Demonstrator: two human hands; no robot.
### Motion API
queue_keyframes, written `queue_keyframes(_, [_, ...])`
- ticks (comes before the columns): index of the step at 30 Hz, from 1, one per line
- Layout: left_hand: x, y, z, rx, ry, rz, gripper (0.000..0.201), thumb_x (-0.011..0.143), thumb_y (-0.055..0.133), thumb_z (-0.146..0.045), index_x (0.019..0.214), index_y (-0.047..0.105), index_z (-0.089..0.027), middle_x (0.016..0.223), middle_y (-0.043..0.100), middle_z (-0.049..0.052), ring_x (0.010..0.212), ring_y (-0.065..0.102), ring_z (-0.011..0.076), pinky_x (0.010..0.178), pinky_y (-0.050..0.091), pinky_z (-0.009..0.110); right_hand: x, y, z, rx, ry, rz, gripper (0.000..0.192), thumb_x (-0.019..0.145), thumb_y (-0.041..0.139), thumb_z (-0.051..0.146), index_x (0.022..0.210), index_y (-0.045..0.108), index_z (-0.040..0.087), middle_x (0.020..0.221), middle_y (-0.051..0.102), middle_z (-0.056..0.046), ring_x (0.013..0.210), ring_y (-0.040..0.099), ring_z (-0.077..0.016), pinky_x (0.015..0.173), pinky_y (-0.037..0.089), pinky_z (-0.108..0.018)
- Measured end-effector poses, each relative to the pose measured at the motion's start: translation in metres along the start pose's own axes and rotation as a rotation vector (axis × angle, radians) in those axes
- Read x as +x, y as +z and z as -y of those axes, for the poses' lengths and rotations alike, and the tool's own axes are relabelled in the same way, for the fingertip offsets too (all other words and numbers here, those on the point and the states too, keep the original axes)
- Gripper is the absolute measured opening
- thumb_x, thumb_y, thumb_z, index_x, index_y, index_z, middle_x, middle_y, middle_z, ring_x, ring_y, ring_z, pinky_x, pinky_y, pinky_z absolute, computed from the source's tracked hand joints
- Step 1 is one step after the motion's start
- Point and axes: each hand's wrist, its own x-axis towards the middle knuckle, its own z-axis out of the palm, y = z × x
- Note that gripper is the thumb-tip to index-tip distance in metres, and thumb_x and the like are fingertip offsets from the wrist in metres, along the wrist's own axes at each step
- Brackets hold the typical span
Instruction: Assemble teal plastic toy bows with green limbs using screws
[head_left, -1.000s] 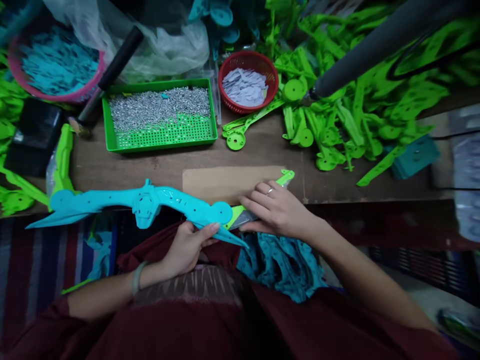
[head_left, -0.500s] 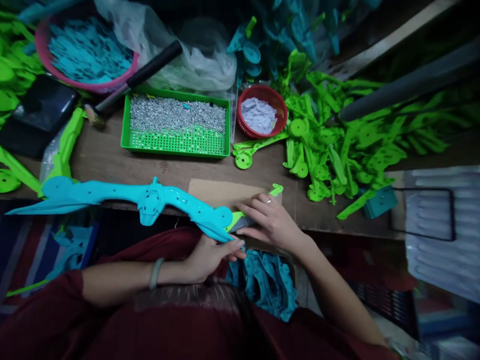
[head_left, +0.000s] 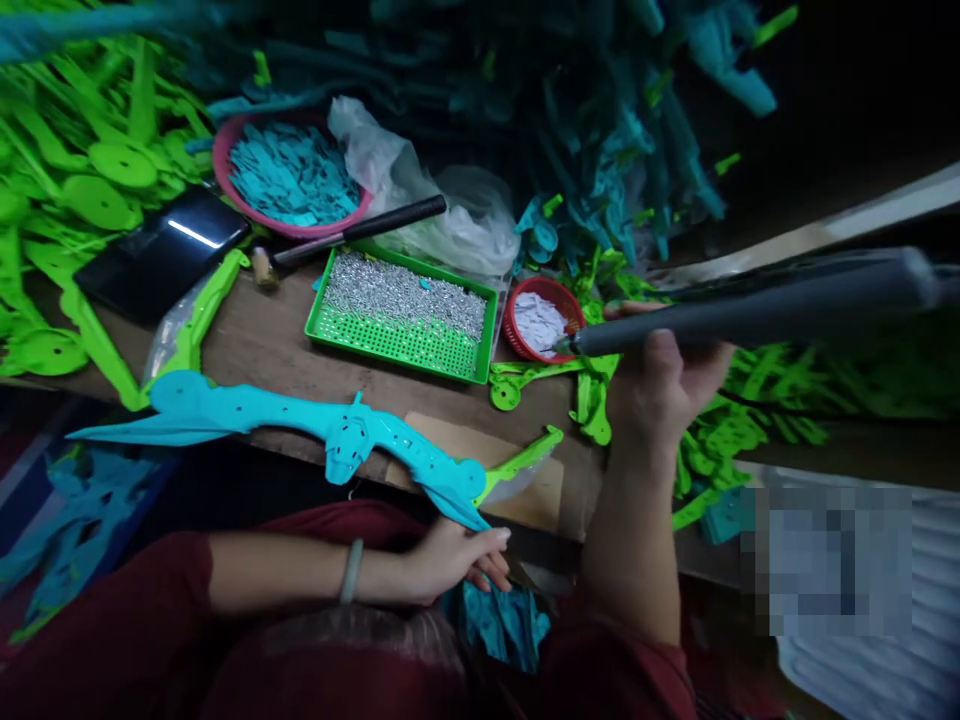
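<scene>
A turquoise plastic toy bow (head_left: 281, 405) spans the front edge of the bench, with a lime-green arm at each end. My left hand (head_left: 454, 562) pinches its pointed right tip between thumb and fingers. The right green arm (head_left: 517, 460) reaches out from the bow's round joint over a piece of cardboard (head_left: 551, 497). Raised above the right side of the bench, my right hand (head_left: 675, 385) is wrapped round a grey electric screwdriver (head_left: 757, 305). The screwdriver lies nearly level, and its tip points left, near the red basket.
A green perforated tray (head_left: 397, 350) holds small screws. Behind it lie a hammer (head_left: 360, 232) and a pink basin (head_left: 225, 165) of turquoise pieces. White pieces fill a red basket (head_left: 512, 325). Lime-green parts (head_left: 105, 165) pile up on both sides; a black phone-like slab (head_left: 161, 255) lies left.
My right hand has left the bow's right green arm, moved up and right, and taken hold of the screwdriver. My left hand stays on the bow's tip. The camera view has shifted.
</scene>
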Motion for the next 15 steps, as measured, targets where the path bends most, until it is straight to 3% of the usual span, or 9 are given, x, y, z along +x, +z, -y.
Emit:
queue_keyframes(3, [0.008, -0.004, 0.003, 0.032, 0.01, 0.028, 0.066, 0.061, 0.068, -0.076, 0.082, 0.059, -0.013, 0.071, 0.065, 0.004, 0.053, 0.063, 0.0149, 0.045, 0.041, 0.024, 0.004, 0.037, 0.018, 0.129, 0.103, 0.199, 0.04, 0.062, 0.081, 0.036, 0.098, 0.067, 0.025, 0.066, 0.059, 0.004, 0.058, 0.059, -0.0146, 0.058, 0.051, -0.028])
queue_keyframes(6, [0.014, -0.008, 0.009, 0.076, 0.046, 0.042, 0.066, 0.065, 0.062, -0.078, 0.078, 0.059, -0.014, 0.068, 0.064, 0.003, 0.05, 0.06, 0.0131, 0.044, 0.04, 0.023, -0.004, 0.077, 0.017, 0.33, 0.214, 0.322, 0.032, 0.061, 0.078, 0.031, 0.09, 0.065, 0.025, 0.063, 0.053, 0.005, 0.053, 0.052, -0.012, 0.048, 0.045, -0.025])
queue_keyframes(11, [0.021, -0.01, 0.018, 0.125, 0.087, 0.077, 0.062, 0.073, 0.054, -0.078, 0.069, 0.056, -0.016, 0.059, 0.06, 0.0, 0.048, 0.057, 0.0126, 0.044, 0.035, 0.023, -0.04, 0.128, -0.011, 0.31, 0.198, 0.221, 0.029, 0.072, 0.067, 0.035, 0.097, 0.053, 0.03, 0.06, 0.047, 0.008, 0.047, 0.049, -0.0122, 0.046, 0.045, -0.026])
queue_keyframes(15, [0.022, -0.01, 0.017, 0.133, 0.083, 0.117, 0.06, 0.072, 0.058, -0.077, 0.065, 0.053, -0.018, 0.056, 0.057, -0.002, 0.046, 0.054, 0.0112, 0.045, 0.036, 0.023, -0.059, 0.14, -0.028, 0.202, 0.164, 0.161, 0.031, 0.074, 0.062, 0.043, 0.097, 0.048, 0.029, 0.06, 0.041, 0.008, 0.045, 0.046, -0.012, 0.042, 0.042, -0.025])
